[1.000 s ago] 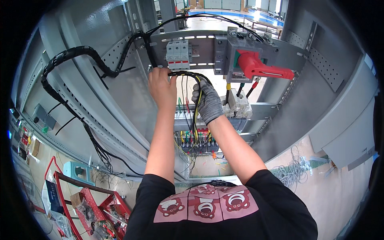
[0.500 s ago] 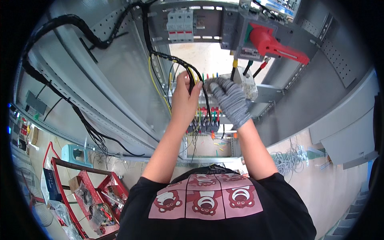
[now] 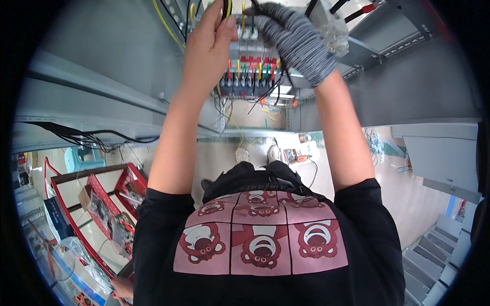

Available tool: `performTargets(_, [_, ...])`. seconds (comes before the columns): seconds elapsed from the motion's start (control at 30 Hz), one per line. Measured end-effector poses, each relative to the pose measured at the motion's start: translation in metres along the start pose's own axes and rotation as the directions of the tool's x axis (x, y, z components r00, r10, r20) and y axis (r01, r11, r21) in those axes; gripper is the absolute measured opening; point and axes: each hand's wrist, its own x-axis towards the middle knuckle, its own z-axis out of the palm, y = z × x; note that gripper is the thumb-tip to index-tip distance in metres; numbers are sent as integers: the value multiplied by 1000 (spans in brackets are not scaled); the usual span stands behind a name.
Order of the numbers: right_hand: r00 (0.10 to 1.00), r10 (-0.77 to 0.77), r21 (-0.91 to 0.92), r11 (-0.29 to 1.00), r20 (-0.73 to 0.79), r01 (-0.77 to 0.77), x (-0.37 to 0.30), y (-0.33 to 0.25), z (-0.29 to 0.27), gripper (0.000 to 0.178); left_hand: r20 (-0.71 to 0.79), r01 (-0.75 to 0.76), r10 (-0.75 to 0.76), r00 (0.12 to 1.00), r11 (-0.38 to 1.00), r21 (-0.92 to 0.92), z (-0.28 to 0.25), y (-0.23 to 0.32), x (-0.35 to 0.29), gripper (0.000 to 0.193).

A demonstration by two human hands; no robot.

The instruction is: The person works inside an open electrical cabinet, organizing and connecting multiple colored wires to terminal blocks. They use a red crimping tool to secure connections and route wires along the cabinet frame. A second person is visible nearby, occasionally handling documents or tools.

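Note:
My bare left hand (image 3: 208,43) is up at the top edge of the head view, its fingers closed round a bundle of black and yellow wires (image 3: 227,8). Beside it, my right hand (image 3: 296,43), in a grey knitted glove, pinches black wires (image 3: 256,7) whose ends trail below its fingers. Under both hands is a row of terminals (image 3: 247,81) with red, yellow and green wires running into it. Loose black wire ends (image 3: 270,92) hang in front of that row. The upper run of the bundle is cut off by the picture's edge.
Grey cabinet walls (image 3: 117,66) stand at left and right. A black cable bundle (image 3: 97,133) crosses the left wall's edge. At lower left are a red metal cart (image 3: 76,214) with parts and another person's hand (image 3: 122,288). A teal stool (image 3: 84,159) stands behind the cart.
The view has tipped down, so the cabinet's upper parts and red switch handle have slid off the top and my feet show. Both hands now sit higher in the picture, still on the wires.

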Motion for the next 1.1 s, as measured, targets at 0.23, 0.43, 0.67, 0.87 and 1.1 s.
performTargets(0.23, [986, -39, 291, 957, 161, -10, -8, -29, -23, 27, 50, 176, -170, 984, 967, -186, 30, -50, -63, 28])
performTargets(0.43, [954, 24, 372, 917, 300, -141, -11, -32, -35, 23, 233, 527, -473, 850, 755, -391, 31, 1, -94, 24])
performTargets(0.67, [824, -112, 465, 864, 555, -195, -13, -8, -42, 35, -91, 389, -433, 897, 869, -306, 57, 20, -132, 21])
performTargets(0.87, [830, -68, 279, 954, 554, -108, -12, -6, -43, 29, -246, 411, -462, 852, 882, -231, 58, 40, -132, 23])
performTargets(1.1, [757, -61, 299, 937, 651, -182, -28, 0, -33, 20, -593, 180, -4, 805, 954, 239, 86, 44, -141, 33])
